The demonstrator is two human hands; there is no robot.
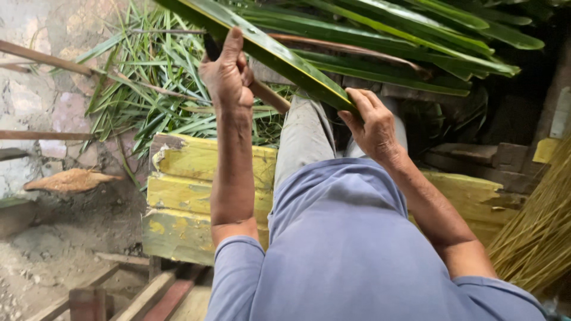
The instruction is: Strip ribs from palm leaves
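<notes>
A long green palm leaf (279, 56) runs slantwise from the upper left down toward my lap. My right hand (372, 125) pinches its lower end between thumb and fingers. My left hand (229, 74) is closed around a knife with a wooden handle (270, 97). The handle juts out toward the right, and a dark bit of blade (210, 47) shows above the hand, against the leaf. The left thumb lies along the leaf's edge. More whole green leaves (416, 35) are stacked across the top, over my grey trouser legs (303, 137).
I sit on a worn yellow wooden bench (190, 190). Thin green leaf strips (148, 95) lie heaped on the ground at the upper left. A bundle of pale yellow sticks (535, 238) leans at the right. A dry brown husk (68, 180) and wooden poles (41, 58) are at the left.
</notes>
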